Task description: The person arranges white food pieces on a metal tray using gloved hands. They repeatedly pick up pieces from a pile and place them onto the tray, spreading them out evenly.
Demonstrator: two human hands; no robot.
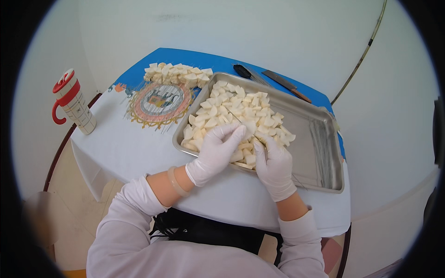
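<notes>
A steel tray [299,149] lies before me, its left part heaped with cut white root vegetable pieces [240,104]. Both my hands wear white gloves. Above the heap, my left hand [220,146] pinches a pale slice [249,128] beside a thin metal skewer [232,114]. The skewer runs slantwise between the hands. My right hand [273,156] has its thumb and fingertips closed on the skewer near the slice. A bundle of thin metal skewers [321,153] lies at the tray's right end. Skewers loaded with pieces [177,74] are lined up behind the tray's left side.
A cleaver [281,81] with a wooden handle and a black-handled object [242,71] lie behind the tray, beside more thin skewers. A red and white tumbler [74,104] stands at the table's left edge. A patterned cloth [128,149] covers the table.
</notes>
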